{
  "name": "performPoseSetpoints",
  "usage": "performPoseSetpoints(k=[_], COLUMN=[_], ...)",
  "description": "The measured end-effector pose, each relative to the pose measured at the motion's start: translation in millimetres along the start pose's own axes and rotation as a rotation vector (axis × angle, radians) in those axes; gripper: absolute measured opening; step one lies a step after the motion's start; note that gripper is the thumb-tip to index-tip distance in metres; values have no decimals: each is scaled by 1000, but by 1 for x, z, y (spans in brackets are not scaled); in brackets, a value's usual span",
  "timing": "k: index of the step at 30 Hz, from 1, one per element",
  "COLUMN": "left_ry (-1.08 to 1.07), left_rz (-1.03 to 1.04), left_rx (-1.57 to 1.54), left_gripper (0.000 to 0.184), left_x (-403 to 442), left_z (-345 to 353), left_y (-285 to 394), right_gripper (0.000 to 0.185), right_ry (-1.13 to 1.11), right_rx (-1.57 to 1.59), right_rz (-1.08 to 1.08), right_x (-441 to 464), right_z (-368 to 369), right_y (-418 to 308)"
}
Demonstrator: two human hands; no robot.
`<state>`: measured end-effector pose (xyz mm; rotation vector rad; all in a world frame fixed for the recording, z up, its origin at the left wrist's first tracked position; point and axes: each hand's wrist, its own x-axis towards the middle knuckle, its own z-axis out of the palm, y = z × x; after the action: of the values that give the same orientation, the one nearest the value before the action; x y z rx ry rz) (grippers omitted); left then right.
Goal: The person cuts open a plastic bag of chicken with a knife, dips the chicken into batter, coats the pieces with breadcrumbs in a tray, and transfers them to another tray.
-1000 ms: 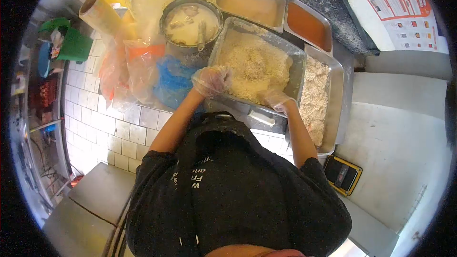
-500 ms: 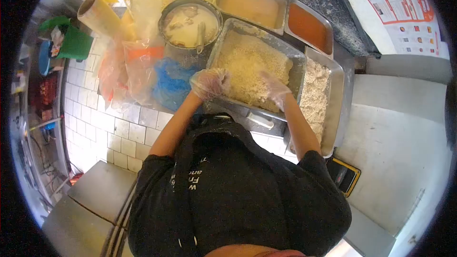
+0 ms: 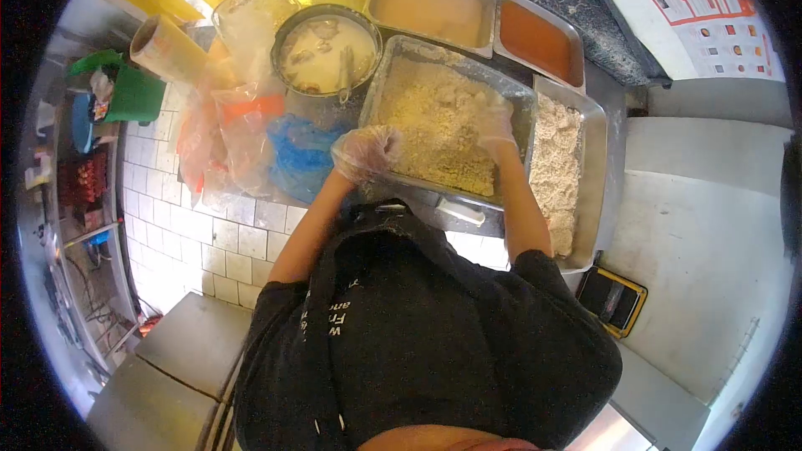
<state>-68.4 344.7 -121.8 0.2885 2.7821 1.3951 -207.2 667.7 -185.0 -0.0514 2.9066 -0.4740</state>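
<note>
A metal tray holds a bed of pale yellow crumbs. At its near left corner my left hand, in a clear plastic glove, is closed around the rim. My right hand, also gloved, is in the crumbs along the tray's right side; its fingers are smeared by motion and partly lost against the crumbs. Just right of that hand lies a long metal pan with clumpy, flour-coated pieces.
Behind the tray stand a pan of tan liquid and a pan of orange-red sauce. A round pot holds milky liquid, pieces and tongs. Blue and clear plastic bags lie left. A white handle sits at the front.
My right hand has moved away from me and slightly right through the crumbs, which are now more heaped at the far side. My left hand stays at the tray's corner.
</note>
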Motion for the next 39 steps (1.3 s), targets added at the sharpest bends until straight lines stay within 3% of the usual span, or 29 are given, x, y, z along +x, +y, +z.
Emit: performPoseSetpoints(k=[1, 3, 4, 8, 10, 11, 12, 14, 18, 21, 22, 23, 24, 25, 27, 29, 30, 31, 33, 35, 36, 38, 39], left_ry=[-22, -54, -48, 5, 10, 13, 17, -92, -93, -54, -66, -76, -75, -35, 14, -49, -48, -64, -73, -99, -91, 19, 8], left_rz=[-13, -30, -3, 35, 42, 36, 38, -78, -82, -12, -16, -15, -8, 46, 97, 14, 10, 6, 5, -15, -20, 21, 22], left_rx=[14, 23, 46, 31, 59, 78, 82, -116, -57, 0, -6, -8, -3, 56, 110, -46, -49, -13, 28, -162, -160, -14, -12], left_gripper=[12, 12, 11, 9, 10, 10, 10, 9, 8, 9, 9, 10, 10, 11, 12, 15, 15, 14, 14, 13, 13, 12, 12], left_x=[1, 1, 2, 2, 2, 0, -1, 1, -3, -1, -2, 0, 0, 0, 0, -2, -3, -2, 1, 1, 2, 0, -2], left_z=[2, 3, 4, 8, 6, 4, 5, 9, 8, 1, 3, 4, 4, 4, 9, 19, 16, 10, 9, 24, 19, 6, 6], left_y=[-3, -9, -12, -5, -3, -3, -8, -16, -9, -1, -5, -8, -9, -9, -14, -26, -22, -14, -17, -33, -27, -6, -7], right_gripper=[53, 50, 50, 43, 43, 46, 49, 55, 68, 79, 82, 84, 84, 80, 76, 65, 65, 63, 62, 56, 56, 57, 57], right_ry=[27, 334, 329, -144, -623, -648, -636, -532, -364, -415, -356, -166, -160, -440, -670, -646, -650, -573, -478, -243, -251, -266, -266], right_rx=[-184, 133, 131, -32, -787, -767, -681, -214, 1168, 1764, 1685, 1310, 1316, 777, 214, 377, 374, 610, 835, 1296, 1294, 736, 743], right_rz=[-139, -114, -99, -58, -375, -393, -355, -101, 440, 465, 513, 718, 713, 529, 325, -244, -244, 47, 333, 504, 497, 597, 607], right_x=[0, -7, -7, -6, -11, -21, -32, -54, -79, -68, -70, -86, -83, -79, -77, -86, -90, -92, -88, -76, -71, -66, -54], right_z=[-11, -30, -27, -21, -38, -34, -30, -22, -14, -49, -67, -98, -91, -75, -21, 42, 37, 18, -11, -30, -60, -118, -91], right_y=[5, 13, 16, 23, -12, -12, -10, -6, -13, -20, -29, -56, -48, -30, 3, 20, 3, -25, -53, -64, -81, -115, -100])
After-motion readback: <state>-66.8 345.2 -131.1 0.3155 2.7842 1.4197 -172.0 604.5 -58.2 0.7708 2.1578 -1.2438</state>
